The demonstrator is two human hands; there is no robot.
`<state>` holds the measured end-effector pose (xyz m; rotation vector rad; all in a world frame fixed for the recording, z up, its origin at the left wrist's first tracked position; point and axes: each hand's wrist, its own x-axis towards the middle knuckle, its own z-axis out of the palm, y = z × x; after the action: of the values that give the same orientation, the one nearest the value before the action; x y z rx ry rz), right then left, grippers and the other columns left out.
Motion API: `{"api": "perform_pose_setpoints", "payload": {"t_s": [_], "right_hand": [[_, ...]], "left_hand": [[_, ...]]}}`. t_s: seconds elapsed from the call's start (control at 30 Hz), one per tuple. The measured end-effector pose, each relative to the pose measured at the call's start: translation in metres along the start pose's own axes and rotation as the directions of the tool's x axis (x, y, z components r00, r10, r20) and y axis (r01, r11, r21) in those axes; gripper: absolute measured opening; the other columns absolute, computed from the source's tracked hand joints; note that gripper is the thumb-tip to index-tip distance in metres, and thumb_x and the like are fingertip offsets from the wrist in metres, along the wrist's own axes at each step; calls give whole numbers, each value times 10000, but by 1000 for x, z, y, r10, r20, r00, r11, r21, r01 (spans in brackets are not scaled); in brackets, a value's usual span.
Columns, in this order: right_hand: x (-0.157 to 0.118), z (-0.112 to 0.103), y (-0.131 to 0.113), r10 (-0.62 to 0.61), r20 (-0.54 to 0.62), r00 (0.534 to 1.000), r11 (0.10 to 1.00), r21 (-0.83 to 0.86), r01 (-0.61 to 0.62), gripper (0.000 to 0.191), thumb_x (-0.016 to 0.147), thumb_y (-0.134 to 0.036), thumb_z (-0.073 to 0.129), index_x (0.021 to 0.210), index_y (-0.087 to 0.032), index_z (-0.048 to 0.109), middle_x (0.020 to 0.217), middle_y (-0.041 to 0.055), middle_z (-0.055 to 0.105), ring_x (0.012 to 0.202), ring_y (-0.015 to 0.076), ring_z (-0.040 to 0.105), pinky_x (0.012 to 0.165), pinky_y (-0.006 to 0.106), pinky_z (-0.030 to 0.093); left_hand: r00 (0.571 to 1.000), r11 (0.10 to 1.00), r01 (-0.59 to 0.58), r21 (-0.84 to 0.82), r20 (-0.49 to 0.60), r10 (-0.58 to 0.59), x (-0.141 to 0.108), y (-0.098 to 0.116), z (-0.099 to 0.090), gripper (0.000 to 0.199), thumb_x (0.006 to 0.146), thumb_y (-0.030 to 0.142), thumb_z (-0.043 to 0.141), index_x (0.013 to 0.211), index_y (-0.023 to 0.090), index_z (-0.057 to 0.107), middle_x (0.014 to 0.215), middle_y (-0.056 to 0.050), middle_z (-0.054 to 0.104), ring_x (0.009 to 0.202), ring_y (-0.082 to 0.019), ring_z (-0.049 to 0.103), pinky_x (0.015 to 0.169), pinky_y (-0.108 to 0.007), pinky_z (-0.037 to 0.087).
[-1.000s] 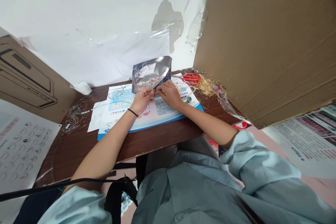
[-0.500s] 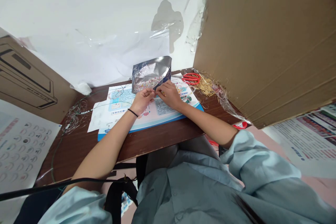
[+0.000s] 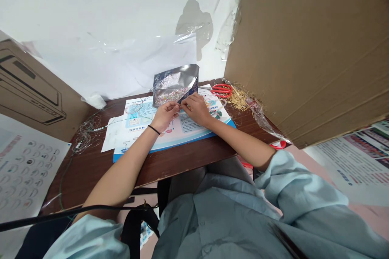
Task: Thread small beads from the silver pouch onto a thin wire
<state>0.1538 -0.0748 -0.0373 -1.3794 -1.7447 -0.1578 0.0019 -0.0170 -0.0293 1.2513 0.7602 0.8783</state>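
Observation:
My left hand (image 3: 166,115) and my right hand (image 3: 195,108) meet over the printed sheet (image 3: 142,145), just in front of an open silver pouch (image 3: 190,75) of small beads (image 3: 170,96). Thumb and fingers of the left are pinched together. A thin thread (image 3: 133,119) runs in from the left toward this hand, with white beads (image 3: 99,128) strung farther along it. The right hand's fingers are pinched too, their tips almost touching the left's. Whatever sits between the right fingertips is too small to make out.
Red-handled scissors (image 3: 221,90) lie beside a pile of thin golden sticks (image 3: 238,99) at the back right. Tangled clear thread (image 3: 88,135) covers the table's left side. Cardboard panels (image 3: 304,48) stand on both sides, and a white wall (image 3: 121,8) closes the back.

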Motion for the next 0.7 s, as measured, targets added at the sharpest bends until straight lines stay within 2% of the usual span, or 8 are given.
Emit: {"api": "perform_pose_setpoints", "payload": {"t_s": [0.4, 0.7], "right_hand": [[0, 0, 0, -3, 12, 1000, 1000, -13, 3, 166, 939, -190, 549, 822, -201, 667, 866, 57, 689, 949, 226, 521, 835, 372, 328], [1, -1, 0, -4, -7, 1000, 1000, -27, 4, 174, 935, -185, 544, 814, -200, 668, 861, 59, 688, 939, 226, 524, 839, 376, 337]], "left_hand": [[1000, 999, -10, 41, 15, 9, 1, -3, -3, 291, 626, 304, 868, 777, 162, 664, 744, 1, 637, 677, -96, 553, 633, -233, 452], [1000, 1000, -8, 14, 4, 8, 0, -1, -1, 345, 583, 342, 893, 769, 154, 670, 728, 0, 637, 674, -91, 546, 612, -216, 452]]}}
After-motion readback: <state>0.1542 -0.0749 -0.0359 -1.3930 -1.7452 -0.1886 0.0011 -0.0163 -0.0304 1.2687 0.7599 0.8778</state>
